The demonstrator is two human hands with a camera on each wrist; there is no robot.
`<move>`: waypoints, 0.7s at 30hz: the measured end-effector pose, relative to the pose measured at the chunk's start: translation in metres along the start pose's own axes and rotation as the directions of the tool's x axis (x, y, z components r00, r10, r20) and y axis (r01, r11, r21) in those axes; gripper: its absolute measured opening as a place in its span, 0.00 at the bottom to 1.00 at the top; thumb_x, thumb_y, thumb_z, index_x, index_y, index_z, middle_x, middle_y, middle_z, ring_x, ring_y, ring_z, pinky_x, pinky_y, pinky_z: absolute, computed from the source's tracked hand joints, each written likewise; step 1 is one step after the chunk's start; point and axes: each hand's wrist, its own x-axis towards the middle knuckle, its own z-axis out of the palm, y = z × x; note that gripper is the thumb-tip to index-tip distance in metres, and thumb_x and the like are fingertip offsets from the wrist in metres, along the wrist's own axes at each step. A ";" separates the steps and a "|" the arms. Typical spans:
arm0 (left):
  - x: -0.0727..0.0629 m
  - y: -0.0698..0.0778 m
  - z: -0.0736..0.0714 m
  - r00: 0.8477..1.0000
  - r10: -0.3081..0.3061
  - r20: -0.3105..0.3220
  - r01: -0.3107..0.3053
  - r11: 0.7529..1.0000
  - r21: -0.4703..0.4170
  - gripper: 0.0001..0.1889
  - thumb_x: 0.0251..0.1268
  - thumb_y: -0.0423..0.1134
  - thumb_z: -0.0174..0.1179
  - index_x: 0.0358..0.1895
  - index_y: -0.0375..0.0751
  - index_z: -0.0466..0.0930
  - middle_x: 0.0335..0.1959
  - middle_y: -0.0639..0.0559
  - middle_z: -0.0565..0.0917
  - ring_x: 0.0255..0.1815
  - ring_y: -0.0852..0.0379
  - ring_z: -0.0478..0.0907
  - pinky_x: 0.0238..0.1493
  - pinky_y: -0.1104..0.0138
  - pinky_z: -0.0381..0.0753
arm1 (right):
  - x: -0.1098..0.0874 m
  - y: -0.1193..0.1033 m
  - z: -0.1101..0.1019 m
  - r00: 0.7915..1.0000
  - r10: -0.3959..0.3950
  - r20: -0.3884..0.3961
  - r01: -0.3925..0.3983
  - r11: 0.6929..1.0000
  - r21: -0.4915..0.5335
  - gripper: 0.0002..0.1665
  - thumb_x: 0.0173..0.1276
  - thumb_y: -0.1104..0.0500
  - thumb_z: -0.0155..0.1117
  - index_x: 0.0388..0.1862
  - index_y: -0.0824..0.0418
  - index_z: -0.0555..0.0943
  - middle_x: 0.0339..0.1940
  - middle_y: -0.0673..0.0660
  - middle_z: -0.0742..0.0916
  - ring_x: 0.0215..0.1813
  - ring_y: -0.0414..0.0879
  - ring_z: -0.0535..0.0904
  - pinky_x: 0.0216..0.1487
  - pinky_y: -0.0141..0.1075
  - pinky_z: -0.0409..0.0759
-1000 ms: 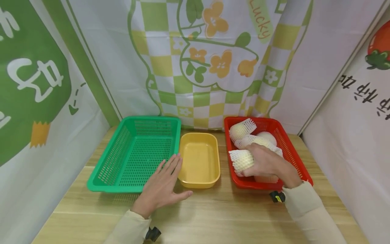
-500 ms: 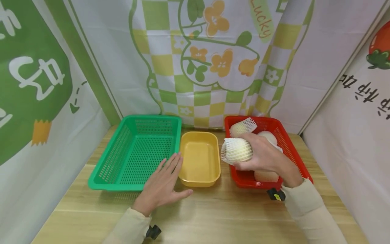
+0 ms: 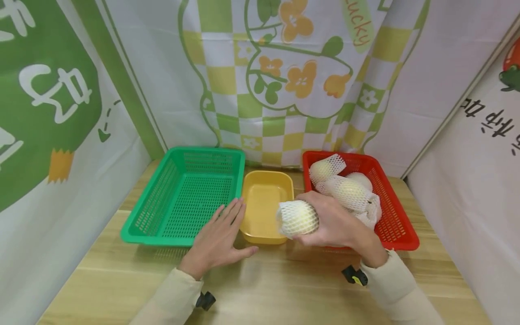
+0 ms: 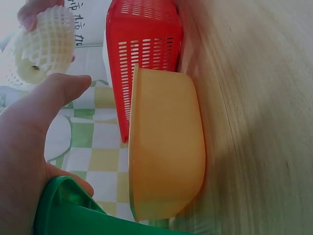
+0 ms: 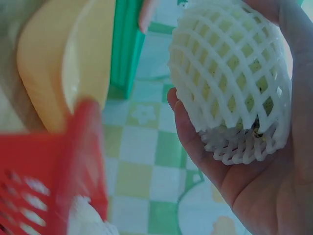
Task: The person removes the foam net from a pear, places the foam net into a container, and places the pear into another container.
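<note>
My right hand (image 3: 335,223) grips a pale yellow, speckled pear (image 3: 299,218) in a white foam net, above the right side of the yellow tray (image 3: 266,234). In the right wrist view, fingers and thumb curl round the netted pear (image 5: 230,73), and a dark end shows at the net's opening. With fingers straight, my left hand (image 3: 217,239) rests at the front right corner of the green basket (image 3: 156,241). The left wrist view has that hand (image 4: 24,132) against the green rim (image 4: 88,215). Several netted fruits (image 3: 347,192) lie in the red basket (image 3: 396,216).
Between the green and red baskets stands the yellow tray, nothing lying in it. All three sit on a wooden table (image 3: 280,289). Behind them hangs a checked cloth (image 3: 272,135), and printed white panels (image 3: 455,149) close off both sides.
The right hand has lifted the netted pear out of the red basket and carried it left to the yellow tray. The left hand stays at the green basket. The head view has shifted slightly.
</note>
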 end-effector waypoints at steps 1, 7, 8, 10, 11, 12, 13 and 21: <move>0.000 0.000 0.000 1.000 0.002 0.001 -0.002 1.000 0.002 0.60 0.65 0.76 0.57 0.85 0.34 0.49 0.88 0.41 0.50 0.89 0.44 0.49 0.87 0.44 0.54 | -0.001 -0.001 0.004 1.000 0.007 0.005 -0.007 1.000 0.011 0.42 0.49 0.43 0.84 0.61 0.55 0.79 0.50 0.47 0.87 0.46 0.39 0.82 0.44 0.32 0.86; 0.001 -0.003 0.001 0.999 0.027 -0.034 -0.026 0.999 0.018 0.59 0.66 0.76 0.54 0.85 0.34 0.50 0.88 0.42 0.51 0.89 0.44 0.50 0.88 0.45 0.52 | -0.008 -0.008 0.027 0.996 0.074 0.046 -0.076 0.996 0.054 0.43 0.49 0.40 0.83 0.62 0.55 0.79 0.50 0.47 0.86 0.46 0.39 0.82 0.44 0.31 0.85; 0.001 -0.004 0.002 0.997 0.042 -0.063 -0.041 0.999 0.022 0.57 0.67 0.75 0.53 0.85 0.34 0.52 0.88 0.41 0.53 0.89 0.44 0.52 0.87 0.45 0.53 | -0.010 -0.008 0.031 0.996 0.079 0.051 -0.081 0.995 0.057 0.43 0.49 0.40 0.83 0.62 0.54 0.79 0.50 0.47 0.86 0.46 0.38 0.82 0.45 0.31 0.85; 0.001 -0.004 0.000 0.983 0.090 -0.158 -0.087 0.996 0.023 0.53 0.68 0.72 0.55 0.83 0.33 0.58 0.85 0.40 0.60 0.86 0.43 0.58 0.86 0.45 0.56 | -0.013 -0.010 0.038 0.995 0.081 0.064 -0.086 0.994 0.069 0.42 0.50 0.41 0.84 0.62 0.54 0.78 0.50 0.46 0.86 0.46 0.38 0.81 0.45 0.31 0.85; 0.000 -0.003 -0.001 0.966 0.124 -0.226 -0.122 0.992 0.020 0.50 0.69 0.70 0.56 0.81 0.33 0.62 0.83 0.40 0.65 0.84 0.42 0.63 0.85 0.44 0.60 | -0.014 -0.010 0.042 0.994 0.079 0.073 -0.085 0.994 0.076 0.42 0.50 0.41 0.84 0.62 0.53 0.78 0.50 0.46 0.86 0.46 0.38 0.81 0.45 0.30 0.85; -0.002 -0.002 -0.003 0.941 0.158 -0.298 -0.161 0.987 0.014 0.46 0.70 0.66 0.57 0.78 0.33 0.67 0.80 0.40 0.71 0.81 0.42 0.68 0.83 0.45 0.64 | -0.015 -0.010 0.045 0.994 0.074 0.079 -0.081 0.993 0.087 0.41 0.51 0.41 0.84 0.61 0.53 0.78 0.49 0.45 0.86 0.45 0.37 0.82 0.44 0.30 0.85; -0.004 -0.001 -0.005 0.909 0.189 -0.372 -0.202 0.979 0.005 0.41 0.70 0.63 0.57 0.75 0.33 0.72 0.76 0.40 0.76 0.77 0.42 0.73 0.80 0.46 0.69 | -0.016 -0.011 0.048 0.994 0.069 0.088 -0.077 0.992 0.098 0.41 0.51 0.42 0.83 0.61 0.54 0.78 0.49 0.45 0.86 0.45 0.37 0.82 0.44 0.29 0.85; -0.031 0.022 -0.013 0.801 0.232 -0.551 -0.444 0.848 -0.288 0.12 0.63 0.32 0.69 0.49 0.44 0.86 0.45 0.55 0.89 0.47 0.58 0.85 0.52 0.69 0.87 | -0.021 -0.018 0.066 0.984 0.082 0.158 -0.108 0.980 0.169 0.41 0.52 0.42 0.83 0.61 0.55 0.78 0.49 0.45 0.85 0.45 0.37 0.81 0.44 0.28 0.85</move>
